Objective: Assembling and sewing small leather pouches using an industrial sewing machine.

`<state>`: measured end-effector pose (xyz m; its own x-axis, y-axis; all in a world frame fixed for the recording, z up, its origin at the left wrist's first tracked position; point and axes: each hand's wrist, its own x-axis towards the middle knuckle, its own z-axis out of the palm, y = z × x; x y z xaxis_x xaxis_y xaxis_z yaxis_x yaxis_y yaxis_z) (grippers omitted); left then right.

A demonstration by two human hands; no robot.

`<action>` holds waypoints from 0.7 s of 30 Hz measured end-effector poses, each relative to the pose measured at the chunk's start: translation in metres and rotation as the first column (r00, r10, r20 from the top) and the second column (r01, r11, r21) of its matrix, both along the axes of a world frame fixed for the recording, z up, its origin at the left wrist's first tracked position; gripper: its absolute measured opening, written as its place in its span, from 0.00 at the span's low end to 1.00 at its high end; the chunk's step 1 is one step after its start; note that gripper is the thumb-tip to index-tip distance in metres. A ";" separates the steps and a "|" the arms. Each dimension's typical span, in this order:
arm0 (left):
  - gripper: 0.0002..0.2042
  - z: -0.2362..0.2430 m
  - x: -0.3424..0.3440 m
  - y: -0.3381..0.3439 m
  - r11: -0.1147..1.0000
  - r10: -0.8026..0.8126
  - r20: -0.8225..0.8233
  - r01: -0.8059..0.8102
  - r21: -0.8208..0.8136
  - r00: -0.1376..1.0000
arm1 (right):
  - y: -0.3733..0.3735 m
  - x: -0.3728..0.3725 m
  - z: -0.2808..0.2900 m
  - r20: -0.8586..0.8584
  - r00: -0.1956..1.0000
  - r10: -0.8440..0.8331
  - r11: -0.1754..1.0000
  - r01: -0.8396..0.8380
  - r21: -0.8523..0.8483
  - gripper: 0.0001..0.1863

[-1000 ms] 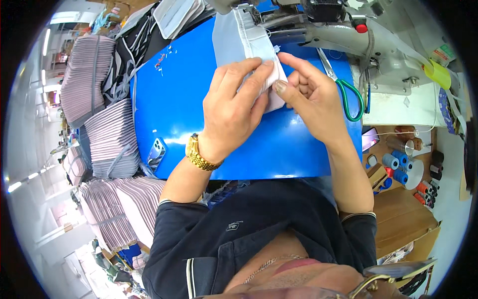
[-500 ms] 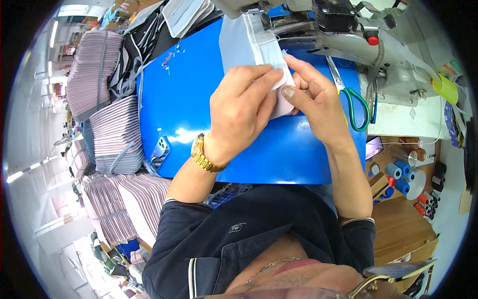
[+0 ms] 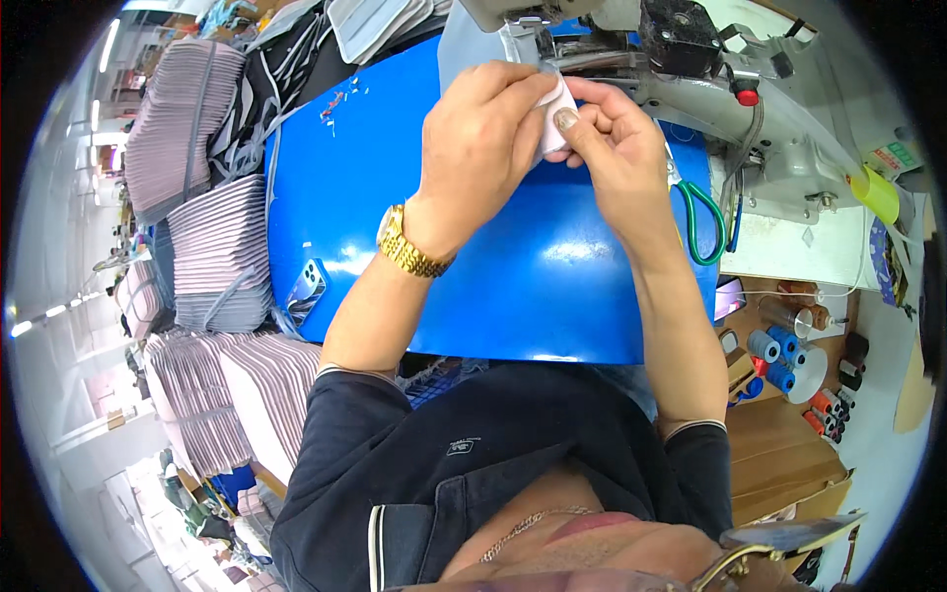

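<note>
Far on my left sit big stacks of striped cloth pieces [image 3: 212,252], pink and grey, piled one on top of the other. More of them lie lower down by my left arm. Next to them starts my blue table top [image 3: 552,286], shiny and smooth. A phone [image 3: 307,286] lies near its left edge, close to the stacks.

My left hand [image 3: 480,138] is up over the blue top. Its fingers are bent and pinch a small piece of pale cloth [image 3: 558,109]. A gold watch [image 3: 409,247] is on that wrist.

The little cloth is right between my two hands, at the far end of the blue top, just below the sewing machine [image 3: 750,109]. Most of it is hidden by my fingers, so I cannot tell its full shape.

My right hand [image 3: 617,148] holds the cloth from the other side. My thumb presses on it, touching the fingers of my left hand.

To the right of that hand lie scissors with green handles [image 3: 702,212], on the edge of the blue top. Further right and lower are spools of thread [image 3: 779,360], blue and orange, in a wooden tray.
</note>
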<state>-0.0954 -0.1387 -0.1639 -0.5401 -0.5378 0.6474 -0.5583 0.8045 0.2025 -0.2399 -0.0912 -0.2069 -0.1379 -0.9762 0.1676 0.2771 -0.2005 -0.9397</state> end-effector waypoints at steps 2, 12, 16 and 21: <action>0.11 0.000 -0.001 -0.004 1.000 0.000 -0.003 0.000 -0.012 1.000 | -0.003 0.002 -0.002 0.005 1.000 -0.022 1.000 0.022 0.015 0.15; 0.13 -0.006 0.007 0.011 0.999 -0.035 -0.170 0.033 -0.015 0.985 | 0.069 -0.009 -0.011 0.042 0.998 -0.046 0.982 0.037 0.186 0.15; 0.15 -0.035 0.031 0.016 0.999 -0.027 -0.256 0.037 0.033 0.966 | 0.121 -0.012 -0.039 0.053 0.998 -0.020 0.962 0.005 0.273 0.13; 0.09 -0.028 0.045 0.067 0.969 0.168 -0.463 -0.060 0.241 0.870 | 0.142 0.001 -0.061 -0.338 0.939 -0.061 0.975 0.128 0.181 0.11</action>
<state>-0.0500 -0.0717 -0.1915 -0.1216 -0.7297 0.6729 -0.4350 0.6485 0.6246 -0.2392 0.0513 -0.2681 -0.2012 -0.9792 0.0245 -0.0649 -0.0116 -0.9978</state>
